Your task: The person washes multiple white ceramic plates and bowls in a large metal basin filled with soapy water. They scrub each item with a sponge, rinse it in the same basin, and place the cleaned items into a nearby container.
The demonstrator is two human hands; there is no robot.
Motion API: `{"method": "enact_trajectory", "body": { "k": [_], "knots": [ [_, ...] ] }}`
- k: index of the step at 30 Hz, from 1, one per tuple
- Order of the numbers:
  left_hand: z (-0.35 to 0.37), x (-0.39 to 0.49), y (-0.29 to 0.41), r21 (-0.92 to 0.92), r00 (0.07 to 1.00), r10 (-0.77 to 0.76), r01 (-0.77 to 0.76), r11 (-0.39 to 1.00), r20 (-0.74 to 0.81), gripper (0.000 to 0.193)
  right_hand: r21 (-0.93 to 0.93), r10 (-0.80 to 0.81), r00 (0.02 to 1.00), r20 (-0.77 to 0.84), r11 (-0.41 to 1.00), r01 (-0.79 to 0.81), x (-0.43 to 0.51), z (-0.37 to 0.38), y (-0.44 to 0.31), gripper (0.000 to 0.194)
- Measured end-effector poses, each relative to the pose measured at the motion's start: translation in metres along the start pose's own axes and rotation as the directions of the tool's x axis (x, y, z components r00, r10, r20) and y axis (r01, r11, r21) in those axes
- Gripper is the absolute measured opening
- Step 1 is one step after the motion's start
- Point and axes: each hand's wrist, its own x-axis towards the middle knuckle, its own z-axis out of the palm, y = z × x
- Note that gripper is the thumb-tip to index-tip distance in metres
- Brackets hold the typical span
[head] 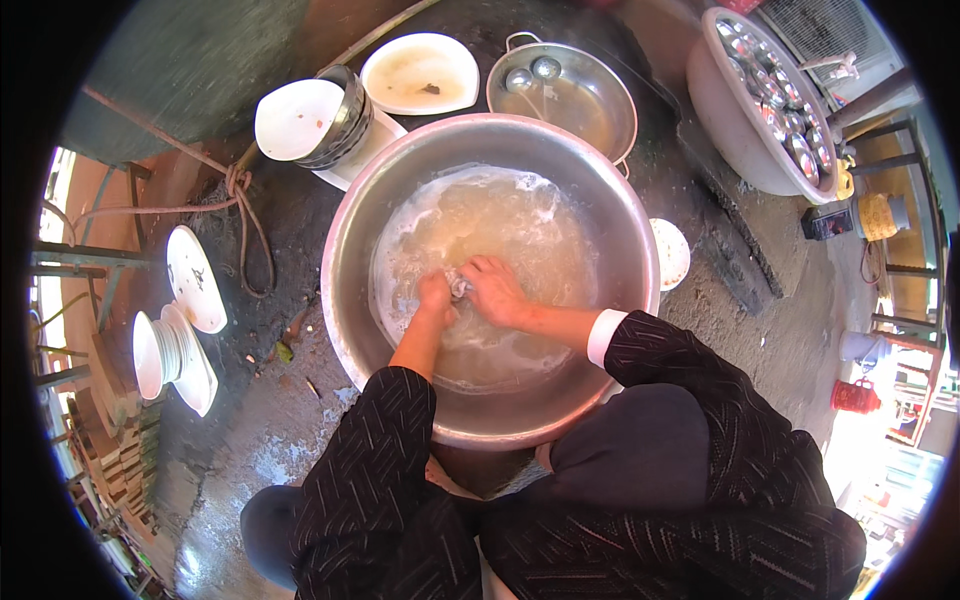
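Observation:
A large round metal basin [611, 195] stands on the floor right before me, holding cloudy, sudsy water [487, 202]. Over the middle of the water, my left hand [436, 294] grips one side of a small wet bunched cloth [457, 284]. My right hand [491, 289] closes on the other side of it, so the two hands almost meet. Most of the cloth is hidden by my fingers. A white cuff shows at my right wrist.
Beyond the basin are stacked bowls [298, 120], a white dish [420, 73] and a metal pan [577, 97] with two ladles. Plates [150, 352] stand at left, near a knotted rope [238, 180]. At upper right is a tub [720, 120] of shiny metal ware.

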Motion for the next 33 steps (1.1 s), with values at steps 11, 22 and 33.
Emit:
{"method": "enact_trajectory", "body": {
  "k": [11, 22, 33],
  "knots": [
    [-0.005, 0.022, -0.008, 0.309, 0.987, 0.097, -0.132, 0.942, 0.127, 0.028, -0.010, -0.017, 0.998, -0.064, 1.000, 0.017, 0.037, -0.015, 0.076, 0.041],
    [0.019, -0.006, 0.027, 0.150, 0.996, -0.078, 0.072, 0.986, 0.037, 0.084, 0.248, 0.084, 0.980, 0.178, 0.960, -0.127, -0.018, 0.004, 0.013, 0.046],
    [0.026, 0.001, 0.017, -0.071, 0.982, -0.015, 0.029, 0.997, 0.190, 0.060, 0.145, 0.444, 0.889, -0.113, 0.893, -0.427, 0.060, 0.018, 0.037, 0.045]
  ]
}}
